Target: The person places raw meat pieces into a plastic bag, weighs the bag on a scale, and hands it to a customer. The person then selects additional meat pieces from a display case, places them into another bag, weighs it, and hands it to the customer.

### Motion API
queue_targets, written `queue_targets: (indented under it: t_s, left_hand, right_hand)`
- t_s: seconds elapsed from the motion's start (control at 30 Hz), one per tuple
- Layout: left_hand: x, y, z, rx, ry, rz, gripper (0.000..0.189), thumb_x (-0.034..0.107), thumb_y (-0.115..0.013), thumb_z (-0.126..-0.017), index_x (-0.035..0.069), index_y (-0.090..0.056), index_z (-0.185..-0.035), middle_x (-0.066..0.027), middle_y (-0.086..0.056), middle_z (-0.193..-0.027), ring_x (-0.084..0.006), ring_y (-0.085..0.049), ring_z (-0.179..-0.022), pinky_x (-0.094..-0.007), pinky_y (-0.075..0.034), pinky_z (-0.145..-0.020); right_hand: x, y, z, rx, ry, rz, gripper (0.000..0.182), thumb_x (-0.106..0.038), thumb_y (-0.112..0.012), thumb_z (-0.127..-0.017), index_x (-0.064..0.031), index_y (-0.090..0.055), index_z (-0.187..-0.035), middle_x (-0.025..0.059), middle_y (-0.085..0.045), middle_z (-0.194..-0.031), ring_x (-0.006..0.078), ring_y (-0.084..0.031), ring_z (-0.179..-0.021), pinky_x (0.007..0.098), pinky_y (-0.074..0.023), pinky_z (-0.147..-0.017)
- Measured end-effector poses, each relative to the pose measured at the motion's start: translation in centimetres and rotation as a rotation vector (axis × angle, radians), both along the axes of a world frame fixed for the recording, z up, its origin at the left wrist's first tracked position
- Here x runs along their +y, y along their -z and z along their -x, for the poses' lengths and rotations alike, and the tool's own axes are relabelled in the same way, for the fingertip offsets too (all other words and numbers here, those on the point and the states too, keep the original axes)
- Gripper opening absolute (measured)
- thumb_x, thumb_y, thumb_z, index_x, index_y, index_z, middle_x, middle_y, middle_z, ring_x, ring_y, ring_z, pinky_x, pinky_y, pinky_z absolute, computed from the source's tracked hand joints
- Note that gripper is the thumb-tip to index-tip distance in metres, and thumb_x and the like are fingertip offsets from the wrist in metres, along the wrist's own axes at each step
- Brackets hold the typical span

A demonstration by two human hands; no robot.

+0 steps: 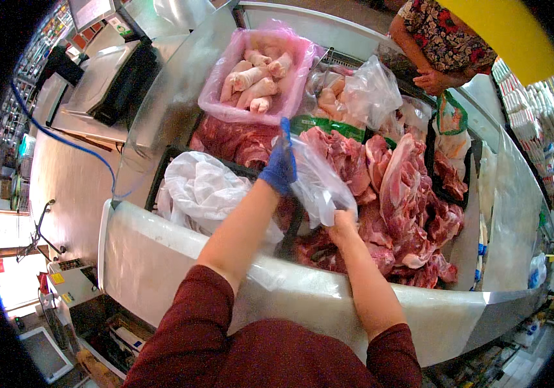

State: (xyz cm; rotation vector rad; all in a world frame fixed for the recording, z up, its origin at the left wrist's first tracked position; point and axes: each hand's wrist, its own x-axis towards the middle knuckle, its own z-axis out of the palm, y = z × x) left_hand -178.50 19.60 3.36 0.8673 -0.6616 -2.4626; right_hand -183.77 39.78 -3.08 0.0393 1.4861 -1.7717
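Note:
My left hand (281,162), in a blue glove, has its fingers extended beside the upper end of a clear plastic bag (320,182). The bag partly hides that hand, so its contact there is unclear. The bare fingers of my right hand (342,225) are closed on the bag's lower end. Beneath and right of the bag lie large cuts of raw red meat (403,194). A bunched white cloth or thin plastic (204,186) lies left of my left forearm. Behind my hands, pig's feet (257,82) lie in a pink-lined tray (209,104).
The display case's pale front edge (306,281) runs before me. Bagged pale meat (333,99) and a dark tray (468,182) stand farther back. Across the case is a person in a floral top (444,36), hands together. A blue cable (73,145) hangs at left.

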Motion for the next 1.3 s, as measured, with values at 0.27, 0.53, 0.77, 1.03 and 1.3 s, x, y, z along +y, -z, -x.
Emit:
queue_targets:
  t_s: [0.27, 0.53, 0.77, 1.03, 1.3]
  left_hand:
    - [-3.8, 9.7, 7.0, -0.859, 0.425, 0.857, 0.048, 0.045, -0.040, -0.092, 0.004, -0.046, -0.114, -0.0117, -0.050, -0.100, -0.0228, -0.054, -0.077, -0.0379, -0.041, -0.072]
    - [-7.7, 11.6, 9.0, -0.928, 0.783, 1.705, 0.051, 0.019, -0.038, -0.089, -0.001, -0.032, -0.135, -0.0182, -0.043, -0.132, -0.0268, -0.048, -0.112, -0.0373, -0.035, -0.099]
    - [-9.8, 15.6, 4.3, -0.253, 0.776, 1.841, 0.050, 0.011, -0.031, -0.091, 0.003, -0.024, -0.140, -0.0201, -0.043, -0.132, -0.0288, -0.046, -0.117, -0.0356, -0.034, -0.101]
    - [-4.3, 6.5, 9.7, -0.879, 0.677, 1.619, 0.063, 0.056, -0.027, -0.089, 0.005, -0.063, -0.093, -0.0236, -0.062, -0.090, -0.0391, -0.060, -0.084, -0.0473, -0.046, -0.072]
    - [-7.5, 12.8, 13.4, -0.598, 0.775, 1.323, 0.042, 0.050, -0.051, -0.084, 0.009, -0.059, -0.079, -0.0081, -0.060, -0.072, -0.0224, -0.055, -0.065, -0.0349, -0.045, -0.064]
  right_hand:
    - [-5.5, 0.0, 1.0, -0.510, 0.146, 0.091, 0.047, -0.040, -0.058, -0.087, -0.0141, -0.045, -0.123, 0.0086, -0.051, -0.122, 0.0309, -0.050, -0.109, 0.0508, -0.0455, -0.086]
    - [-9.0, -2.4, 1.1, -0.471, 0.090, 0.130, 0.057, -0.048, -0.046, -0.091, -0.0112, -0.035, -0.132, 0.0123, -0.043, -0.131, 0.0318, -0.046, -0.116, 0.0525, -0.0420, -0.091]
    - [-8.3, 6.6, 2.9, -0.506, 0.202, 0.480, 0.061, -0.054, -0.039, -0.091, -0.0042, -0.047, -0.125, 0.0159, -0.056, -0.116, 0.0333, -0.054, -0.105, 0.0463, -0.0429, -0.093]
    - [-7.7, 3.4, 3.4, -0.381, 0.205, 0.435, 0.061, -0.055, -0.040, -0.089, -0.0050, -0.049, -0.124, 0.0144, -0.055, -0.119, 0.0336, -0.053, -0.107, 0.0463, -0.0420, -0.094]
    - [-8.4, 1.8, 2.8, -0.517, 0.165, 0.333, 0.071, -0.065, -0.032, -0.086, -0.0118, -0.038, -0.133, 0.0139, -0.040, -0.135, 0.0372, -0.041, -0.120, 0.0619, -0.0348, -0.093]
